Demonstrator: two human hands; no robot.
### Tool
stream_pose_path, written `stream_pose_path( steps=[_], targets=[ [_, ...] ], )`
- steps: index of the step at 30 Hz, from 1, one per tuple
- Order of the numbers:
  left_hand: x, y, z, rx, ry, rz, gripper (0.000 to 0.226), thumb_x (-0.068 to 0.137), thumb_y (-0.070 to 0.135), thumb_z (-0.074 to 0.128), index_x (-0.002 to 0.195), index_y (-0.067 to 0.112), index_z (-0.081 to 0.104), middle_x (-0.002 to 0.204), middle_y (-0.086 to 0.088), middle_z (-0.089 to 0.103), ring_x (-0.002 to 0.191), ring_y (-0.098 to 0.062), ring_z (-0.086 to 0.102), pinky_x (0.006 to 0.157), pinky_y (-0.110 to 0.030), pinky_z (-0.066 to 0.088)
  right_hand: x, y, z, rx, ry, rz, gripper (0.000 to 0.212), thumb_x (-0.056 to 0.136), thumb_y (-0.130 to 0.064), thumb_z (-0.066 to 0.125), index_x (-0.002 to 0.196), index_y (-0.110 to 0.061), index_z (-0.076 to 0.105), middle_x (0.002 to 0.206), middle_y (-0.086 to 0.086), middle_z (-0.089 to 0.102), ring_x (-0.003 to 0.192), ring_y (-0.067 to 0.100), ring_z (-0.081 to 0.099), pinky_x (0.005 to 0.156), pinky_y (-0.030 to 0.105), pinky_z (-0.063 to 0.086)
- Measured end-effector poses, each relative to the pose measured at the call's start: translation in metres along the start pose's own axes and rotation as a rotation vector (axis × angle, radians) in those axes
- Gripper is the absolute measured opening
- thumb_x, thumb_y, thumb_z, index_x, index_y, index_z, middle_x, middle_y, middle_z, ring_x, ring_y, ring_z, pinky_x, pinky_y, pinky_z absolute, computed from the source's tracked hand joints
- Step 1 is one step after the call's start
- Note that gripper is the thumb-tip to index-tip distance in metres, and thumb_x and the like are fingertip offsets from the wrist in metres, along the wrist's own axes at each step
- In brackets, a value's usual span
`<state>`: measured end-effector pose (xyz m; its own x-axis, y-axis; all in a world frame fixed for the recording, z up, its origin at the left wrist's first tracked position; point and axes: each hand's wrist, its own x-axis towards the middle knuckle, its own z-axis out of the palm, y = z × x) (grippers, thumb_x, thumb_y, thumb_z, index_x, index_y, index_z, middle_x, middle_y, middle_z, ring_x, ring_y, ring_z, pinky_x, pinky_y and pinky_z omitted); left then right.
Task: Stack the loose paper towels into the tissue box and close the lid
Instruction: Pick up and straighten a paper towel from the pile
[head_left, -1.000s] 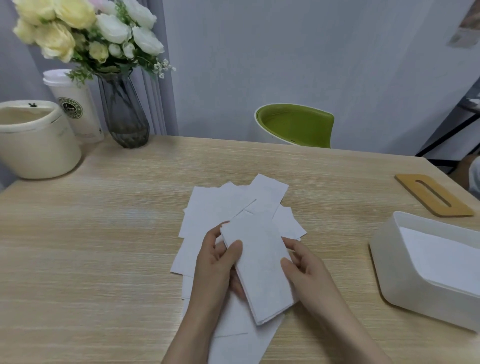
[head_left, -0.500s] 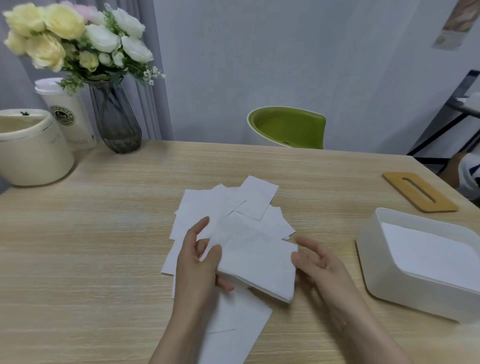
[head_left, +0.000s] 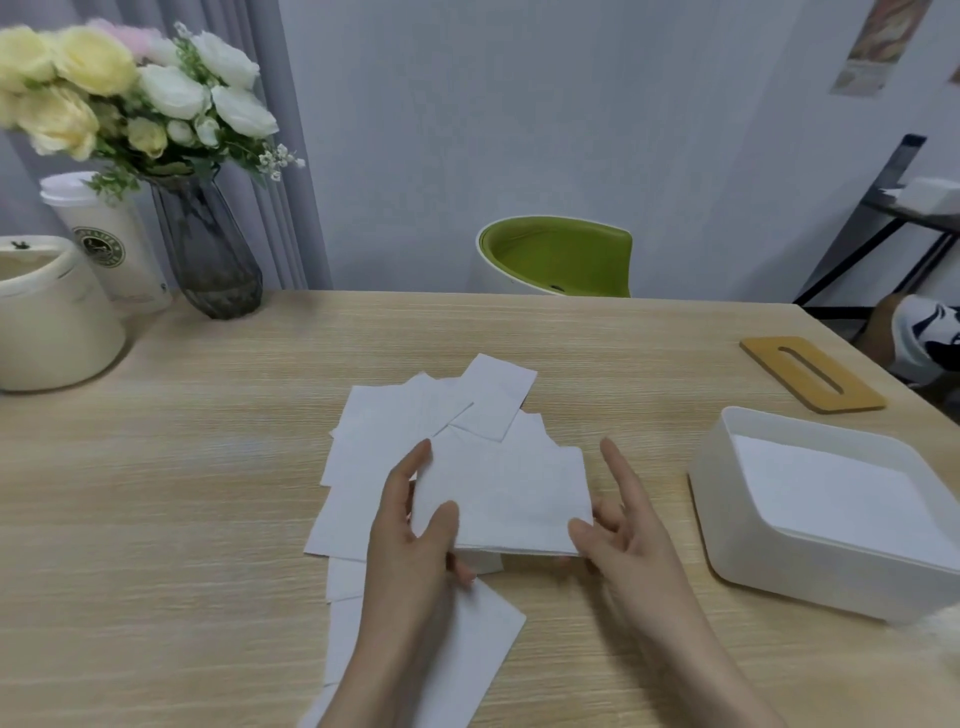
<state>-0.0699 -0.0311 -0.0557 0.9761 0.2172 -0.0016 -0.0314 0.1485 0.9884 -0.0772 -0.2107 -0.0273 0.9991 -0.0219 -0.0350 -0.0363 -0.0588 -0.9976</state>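
While the loose towels (head_left: 384, 447) are lying fanned out on the table (head_left: 171, 519), the left hand (head_left: 415, 535) is holding a small stack (head_left: 506, 499) just above them, thumb curled over the stack's top near its left edge and fingers tucked beneath. The right hand (head_left: 618, 525) is meeting the stack's right edge: its thumb is touching the near right corner, the forefinger is standing straight and apart from the paper, and the remaining fingers are sitting relaxed under or beside the edge. How far they are bearing the stack cannot be told.

The box (head_left: 727, 519) is standing open to the right of the hands, well apart from the stack, and is already showing white towels inside. The lid (head_left: 852, 400), wooden with a slot, is lying flat on the table beyond the box, separate from it.

At the far left corner a vase (head_left: 208, 249) with flowers, a cup (head_left: 114, 244) and a cream tub (head_left: 52, 322) are standing close together. A green chair (head_left: 561, 254) is sitting behind the table.
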Motion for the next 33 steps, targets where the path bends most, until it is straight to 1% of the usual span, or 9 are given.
stream_pose_path(
  steps=[4, 6, 8, 13, 16, 22, 26, 30, 33],
  targets=[
    [0.002, -0.001, -0.002, 0.038, 0.002, 0.002, 0.063, 0.090, -0.003, 0.058, 0.136, 0.038, 0.045, 0.074, 0.012, 0.061, 0.072, -0.004, 0.062, 0.065, -0.016, 0.049, 0.000, 0.005, -0.004, -0.066, 0.045, -0.020, 0.073, 0.090, 0.010, 0.052, 0.145, -0.033, 0.029, 0.088, -0.001, 0.073, 0.081, 0.012, 0.064, 0.082, 0.019, 0.046],
    [0.006, 0.003, -0.002, 0.062, -0.007, 0.008, 0.064, 0.089, -0.001, 0.059, 0.137, 0.039, 0.044, 0.076, 0.000, 0.054, 0.074, -0.008, 0.060, 0.071, -0.017, 0.050, 0.001, 0.005, -0.008, -0.080, 0.049, -0.026, 0.071, 0.088, 0.011, 0.052, 0.142, -0.032, 0.035, 0.085, -0.005, 0.073, 0.071, 0.009, 0.059, 0.074, 0.014, 0.045],
    [0.009, 0.009, 0.000, 0.082, -0.029, 0.056, 0.066, 0.088, -0.004, 0.059, 0.132, 0.043, 0.045, 0.072, 0.001, 0.050, 0.071, -0.007, 0.056, 0.070, -0.012, 0.048, 0.001, 0.003, -0.010, -0.092, 0.062, -0.044, 0.069, 0.087, 0.013, 0.052, 0.136, -0.035, 0.042, 0.087, -0.004, 0.074, 0.067, 0.007, 0.060, 0.068, 0.011, 0.046],
    [0.011, 0.009, 0.003, 0.104, -0.095, 0.112, 0.068, 0.089, -0.002, 0.060, 0.129, 0.051, 0.043, 0.086, -0.016, 0.053, 0.083, -0.026, 0.058, 0.085, -0.025, 0.048, 0.002, 0.004, -0.017, -0.049, 0.115, -0.062, 0.064, 0.088, 0.009, 0.055, 0.131, -0.038, 0.046, 0.097, -0.004, 0.073, 0.083, 0.008, 0.068, 0.073, 0.015, 0.050],
    [0.007, -0.001, 0.004, 0.097, -0.111, 0.106, 0.064, 0.090, -0.003, 0.059, 0.134, 0.040, 0.042, 0.075, 0.008, 0.060, 0.081, -0.005, 0.062, 0.080, -0.009, 0.045, -0.001, 0.013, -0.019, -0.065, 0.106, -0.034, 0.054, 0.089, 0.006, 0.056, 0.126, -0.034, 0.051, 0.101, -0.011, 0.073, 0.092, 0.007, 0.068, 0.073, 0.014, 0.050],
    [0.004, -0.006, 0.013, 0.049, -0.102, 0.163, 0.056, 0.094, -0.003, 0.055, 0.131, 0.038, 0.050, 0.064, 0.020, 0.039, 0.065, 0.000, 0.047, 0.074, -0.009, 0.045, -0.002, 0.017, -0.017, -0.089, 0.151, -0.090, 0.029, 0.089, 0.007, 0.056, 0.097, -0.019, 0.065, 0.093, -0.005, 0.074, 0.084, 0.012, 0.068, 0.070, 0.017, 0.051],
    [0.004, -0.008, 0.014, 0.045, -0.098, 0.137, 0.056, 0.093, -0.001, 0.057, 0.130, 0.041, 0.051, 0.069, 0.024, 0.047, 0.072, 0.002, 0.051, 0.078, -0.009, 0.044, -0.006, 0.022, -0.019, -0.068, 0.155, -0.086, 0.024, 0.089, 0.005, 0.057, 0.097, -0.017, 0.062, 0.094, 0.001, 0.072, 0.086, 0.011, 0.067, 0.075, 0.019, 0.050],
    [0.003, -0.011, 0.014, -0.006, -0.135, 0.060, 0.045, 0.094, 0.003, 0.059, 0.126, 0.034, 0.053, 0.108, 0.016, 0.069, 0.105, 0.001, 0.062, 0.085, -0.013, 0.047, -0.010, 0.033, -0.022, -0.101, 0.111, -0.046, 0.027, 0.089, 0.004, 0.057, 0.106, -0.017, 0.060, 0.102, -0.001, 0.073, 0.101, 0.015, 0.066, 0.089, 0.025, 0.050],
    [0.001, -0.010, 0.021, 0.044, -0.172, 0.039, 0.025, 0.091, 0.017, 0.059, 0.115, 0.026, 0.059, 0.106, 0.020, 0.069, 0.101, 0.004, 0.063, 0.080, -0.011, 0.047, -0.011, 0.039, -0.019, -0.193, 0.133, -0.061, 0.029, 0.090, -0.001, 0.059, 0.109, -0.024, 0.060, 0.098, -0.005, 0.072, 0.098, 0.015, 0.065, 0.092, 0.038, 0.050]
  ],
)
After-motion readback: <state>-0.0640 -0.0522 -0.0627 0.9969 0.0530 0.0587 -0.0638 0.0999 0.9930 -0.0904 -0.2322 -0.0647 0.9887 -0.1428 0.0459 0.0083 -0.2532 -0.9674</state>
